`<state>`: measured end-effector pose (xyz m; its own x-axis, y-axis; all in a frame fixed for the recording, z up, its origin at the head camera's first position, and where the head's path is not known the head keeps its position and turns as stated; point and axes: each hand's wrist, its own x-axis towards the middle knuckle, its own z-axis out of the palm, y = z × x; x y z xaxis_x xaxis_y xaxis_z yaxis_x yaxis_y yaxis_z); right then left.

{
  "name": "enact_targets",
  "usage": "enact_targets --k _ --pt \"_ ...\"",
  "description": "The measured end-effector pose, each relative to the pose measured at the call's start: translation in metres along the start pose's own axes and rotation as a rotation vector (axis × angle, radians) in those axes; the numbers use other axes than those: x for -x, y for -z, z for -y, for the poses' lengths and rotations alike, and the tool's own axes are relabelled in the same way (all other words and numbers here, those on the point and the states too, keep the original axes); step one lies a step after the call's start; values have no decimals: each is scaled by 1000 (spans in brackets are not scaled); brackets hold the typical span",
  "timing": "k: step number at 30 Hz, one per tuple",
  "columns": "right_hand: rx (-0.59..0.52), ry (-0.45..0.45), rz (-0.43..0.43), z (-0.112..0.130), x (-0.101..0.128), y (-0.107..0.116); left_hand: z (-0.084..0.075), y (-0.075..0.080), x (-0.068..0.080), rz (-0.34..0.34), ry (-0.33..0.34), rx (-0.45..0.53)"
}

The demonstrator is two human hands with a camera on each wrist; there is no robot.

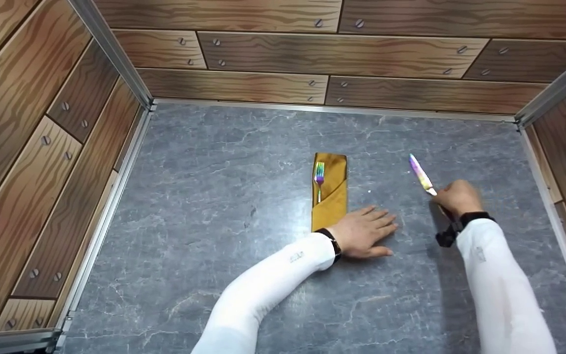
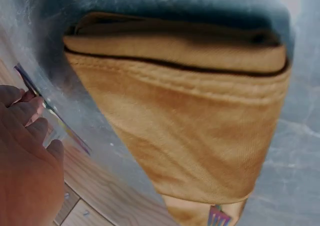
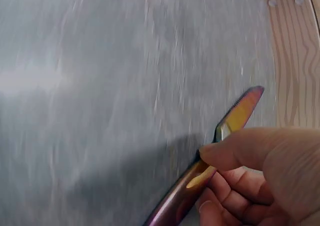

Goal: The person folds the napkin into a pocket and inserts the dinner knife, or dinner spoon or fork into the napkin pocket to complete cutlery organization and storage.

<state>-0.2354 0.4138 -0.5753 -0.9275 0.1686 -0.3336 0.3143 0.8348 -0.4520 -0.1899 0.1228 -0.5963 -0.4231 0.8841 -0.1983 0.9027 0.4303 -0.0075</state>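
1. Head view: the left hand (image 1: 364,231) lies flat on the grey table (image 1: 224,196), fingers straight and released, just beside the lower right of the napkin (image 1: 330,194). The napkin is folded into a pocket, and a fork (image 1: 319,179) sits in it with tines up. The right hand (image 1: 457,196) grasps a knife (image 1: 421,174) by the handle, blade raised and tilted up-left, well apart from the napkin. Wood-print walls (image 1: 42,147) close in three sides; nothing lies between knife and napkin.
2. Left wrist view: the napkin (image 2: 200,121) fills the frame, with the fork tines (image 2: 218,217) at the bottom edge. The hand (image 2: 25,161) shows at left, fingers relaxed.
3. Right wrist view: thumb and curled fingers (image 3: 240,153) pinch the knife (image 3: 220,151) over bare table (image 3: 100,111).
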Motion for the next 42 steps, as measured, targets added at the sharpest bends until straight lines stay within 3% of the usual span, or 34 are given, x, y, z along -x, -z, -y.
enact_targets --k 12,17,21,28,31,34,37,42 --pt "-54 73 82 57 -4 -30 13 -5 7 -35 108 124" --pt "-85 103 56 69 -5 -31 20 -5 10 -54 174 261" --pt "-236 104 58 78 -3 -31 26 -2 13 -126 293 539" --pt "-644 56 116 101 3 -33 31 6 15 -351 560 1234" --pt "-873 34 167 113 5 -37 32 6 15 -412 618 1538" --pt "-1029 31 212 124 8 -42 33 5 16 -461 637 1782" --pt "-1086 31 236 133 10 -46 35 4 20 -513 647 1898" --pt "-1095 53 249 143 14 -48 37 3 28 -556 636 1930"
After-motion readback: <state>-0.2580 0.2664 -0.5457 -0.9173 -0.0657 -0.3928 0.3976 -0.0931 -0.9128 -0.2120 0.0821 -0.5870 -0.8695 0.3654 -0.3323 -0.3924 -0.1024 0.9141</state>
